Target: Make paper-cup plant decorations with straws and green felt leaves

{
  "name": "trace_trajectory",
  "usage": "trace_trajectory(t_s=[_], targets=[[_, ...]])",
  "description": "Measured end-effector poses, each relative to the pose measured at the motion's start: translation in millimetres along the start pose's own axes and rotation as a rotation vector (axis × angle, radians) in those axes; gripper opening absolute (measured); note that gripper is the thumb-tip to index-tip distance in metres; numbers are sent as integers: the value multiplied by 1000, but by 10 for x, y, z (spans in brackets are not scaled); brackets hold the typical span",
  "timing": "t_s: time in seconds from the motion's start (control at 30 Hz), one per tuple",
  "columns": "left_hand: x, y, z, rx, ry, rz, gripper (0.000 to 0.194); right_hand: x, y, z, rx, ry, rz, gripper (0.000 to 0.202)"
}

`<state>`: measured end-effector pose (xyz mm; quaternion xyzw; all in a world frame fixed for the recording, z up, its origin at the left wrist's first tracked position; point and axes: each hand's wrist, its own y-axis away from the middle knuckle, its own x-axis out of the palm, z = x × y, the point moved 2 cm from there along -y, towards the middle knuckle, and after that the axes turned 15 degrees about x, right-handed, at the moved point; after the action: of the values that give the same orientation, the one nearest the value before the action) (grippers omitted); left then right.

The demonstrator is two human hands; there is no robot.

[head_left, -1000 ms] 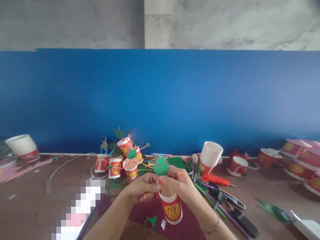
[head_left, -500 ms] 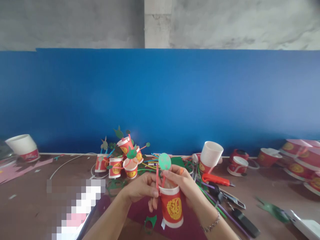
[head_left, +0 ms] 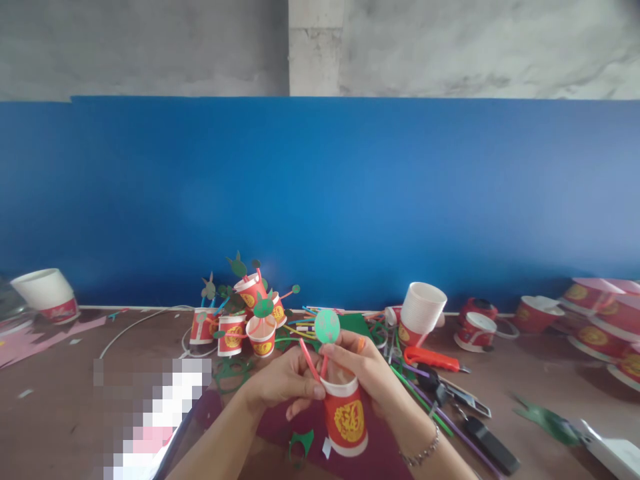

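Before me a red and white paper cup (head_left: 346,421) with a yellow print hangs slightly tilted between both hands. My left hand (head_left: 290,381) is closed at its left rim, thumb and fingers pinching the lower end of a red straw (head_left: 309,359) that leans up to the left. A green paper disc (head_left: 327,325) stands above the cup on another red straw. My right hand (head_left: 367,367), wearing an orange ring, is closed: its fingertips pinch that straw just under the disc while the hand rests along the cup's right side. The fingers behind the cup are hidden.
Several decorated cups (head_left: 261,341) stand at the back left of the table. White stacked cups (head_left: 424,307), an orange utility knife (head_left: 434,359), straws, keys and a green-handled tool (head_left: 547,421) lie right. A green paper scrap (head_left: 303,440) lies under my hands.
The outer red straw has gone from upright to leaning left. My left thumb has shifted slightly right onto the rim, and the green disc has moved a little left and down.
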<state>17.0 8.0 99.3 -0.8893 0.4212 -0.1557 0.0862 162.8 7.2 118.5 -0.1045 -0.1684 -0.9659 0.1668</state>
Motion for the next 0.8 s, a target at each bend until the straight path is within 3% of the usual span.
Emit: trace_trajectory(t_s=[0.23, 0.8], targets=[[5, 4, -27, -28, -114, -43, 38, -32, -34, -14, -20, 4, -51, 34], [-95, -10, 74, 16, -14, -31, 32, 34, 40, 28, -88, -60, -97, 36]])
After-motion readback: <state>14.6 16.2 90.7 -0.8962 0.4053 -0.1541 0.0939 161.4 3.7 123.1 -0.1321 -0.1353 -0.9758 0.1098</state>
